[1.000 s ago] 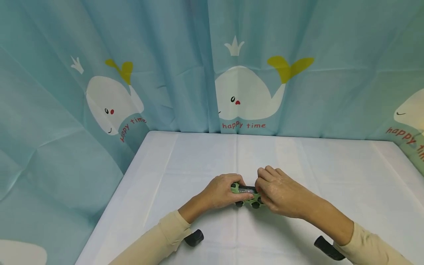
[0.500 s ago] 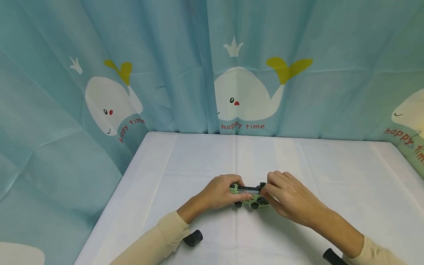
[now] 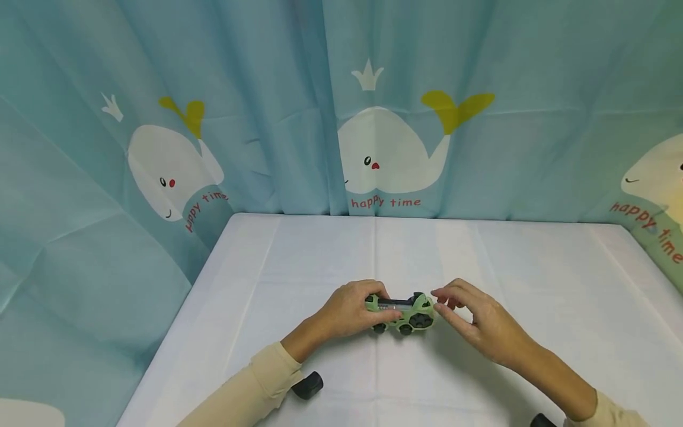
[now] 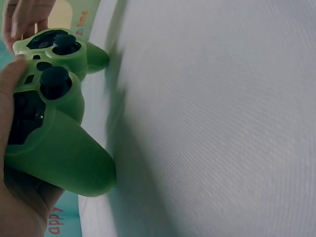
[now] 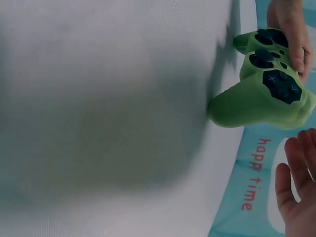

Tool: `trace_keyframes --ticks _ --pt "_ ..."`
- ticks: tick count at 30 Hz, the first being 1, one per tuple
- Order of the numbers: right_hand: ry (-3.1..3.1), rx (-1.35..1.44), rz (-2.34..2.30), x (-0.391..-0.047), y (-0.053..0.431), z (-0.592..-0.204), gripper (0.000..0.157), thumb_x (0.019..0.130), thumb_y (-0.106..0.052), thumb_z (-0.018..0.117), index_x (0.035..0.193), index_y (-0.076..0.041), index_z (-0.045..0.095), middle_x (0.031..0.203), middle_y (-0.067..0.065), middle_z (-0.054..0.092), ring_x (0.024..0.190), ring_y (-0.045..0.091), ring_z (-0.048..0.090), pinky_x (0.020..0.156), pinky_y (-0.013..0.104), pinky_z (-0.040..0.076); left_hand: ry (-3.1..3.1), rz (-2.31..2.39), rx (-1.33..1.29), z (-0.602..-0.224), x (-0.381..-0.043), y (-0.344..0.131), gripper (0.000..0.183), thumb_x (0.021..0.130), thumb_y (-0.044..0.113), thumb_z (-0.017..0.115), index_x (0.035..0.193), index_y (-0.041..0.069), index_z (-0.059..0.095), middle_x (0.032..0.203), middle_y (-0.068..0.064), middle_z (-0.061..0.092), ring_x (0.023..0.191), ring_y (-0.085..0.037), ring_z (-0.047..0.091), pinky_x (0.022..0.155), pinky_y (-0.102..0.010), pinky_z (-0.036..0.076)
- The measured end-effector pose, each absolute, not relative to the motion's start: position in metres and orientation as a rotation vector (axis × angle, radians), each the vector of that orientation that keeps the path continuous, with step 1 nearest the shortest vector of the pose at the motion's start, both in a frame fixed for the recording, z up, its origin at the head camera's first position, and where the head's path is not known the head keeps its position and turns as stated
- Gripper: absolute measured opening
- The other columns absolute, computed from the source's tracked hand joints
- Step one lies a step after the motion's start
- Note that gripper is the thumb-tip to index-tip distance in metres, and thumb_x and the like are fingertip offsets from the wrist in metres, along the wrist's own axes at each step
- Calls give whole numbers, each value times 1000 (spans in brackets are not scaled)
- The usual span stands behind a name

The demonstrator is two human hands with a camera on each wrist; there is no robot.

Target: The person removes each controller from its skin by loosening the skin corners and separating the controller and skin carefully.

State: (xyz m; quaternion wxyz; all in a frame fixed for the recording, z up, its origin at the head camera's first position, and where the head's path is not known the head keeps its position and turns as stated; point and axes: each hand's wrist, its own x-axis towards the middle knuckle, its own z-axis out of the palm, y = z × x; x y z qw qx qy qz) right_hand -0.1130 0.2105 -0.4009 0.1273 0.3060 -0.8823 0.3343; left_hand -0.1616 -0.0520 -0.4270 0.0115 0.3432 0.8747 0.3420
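Note:
A black game controller (image 3: 396, 303) in a light green silicone cover (image 4: 74, 153) stands on its grips over the white tabletop, its thumbsticks and buttons facing the wearer. My left hand (image 3: 352, 309) grips its left end, thumb along the front and fingers behind. In the left wrist view, the cover wraps the handles and leaves openings for the sticks and the direction pad. My right hand (image 3: 482, 323) is just off the right end, fingers loosely extended and holding nothing. The right wrist view shows a gap between these fingertips (image 5: 284, 180) and the controller's cover.
White cloth covers the table (image 3: 299, 255). Blue curtains (image 3: 277, 107) printed with whales hang right behind its back edge and along the left side. Black wrist straps (image 3: 308, 385) show by both cuffs.
My right hand was pinching the controller's right end; it has let go and drawn back to the right. Green cover now shows around that end. The left hand keeps its grip.

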Motion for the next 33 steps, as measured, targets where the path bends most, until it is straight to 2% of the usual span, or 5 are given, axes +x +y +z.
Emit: trace_keyframes --ticks 8,13,17,22,33 --pt "-2647 797 1252 -122 206 -401 11 89 -20 59 98 -22 65 87 -11 60 76 6 54 63 24 46 2729 1029 1032 -427 -160 -51 31 85 62 43 87 34 56 89 23 54 82 3 51 68 -25 43" --pt "-2696 723 1349 -123 204 -399 9 86 -15 63 86 -23 66 81 -11 60 72 9 55 62 27 46 2774 995 1102 -428 -160 -50 33 84 62 45 89 33 59 89 24 53 81 5 50 69 -23 43" --pt "-2784 700 1253 -123 200 -398 18 84 -10 63 81 -26 56 78 -12 55 69 7 53 58 25 44 2813 973 1138 -428 -160 -50 34 79 64 51 88 33 60 86 26 52 76 6 49 65 -20 41" --pt "-2855 681 1199 -122 196 -400 19 83 -8 58 83 -24 46 87 -10 52 74 7 55 56 24 45 2805 965 1137 -427 -161 -50 35 74 65 56 87 33 60 84 27 51 72 5 47 61 -18 39" --pt "-2651 730 1501 -116 202 -417 10 94 -6 47 85 -11 46 103 -2 58 94 15 57 73 26 48 2779 1014 1047 -427 -164 -50 34 76 67 53 85 35 60 85 26 54 76 2 51 64 -23 42"
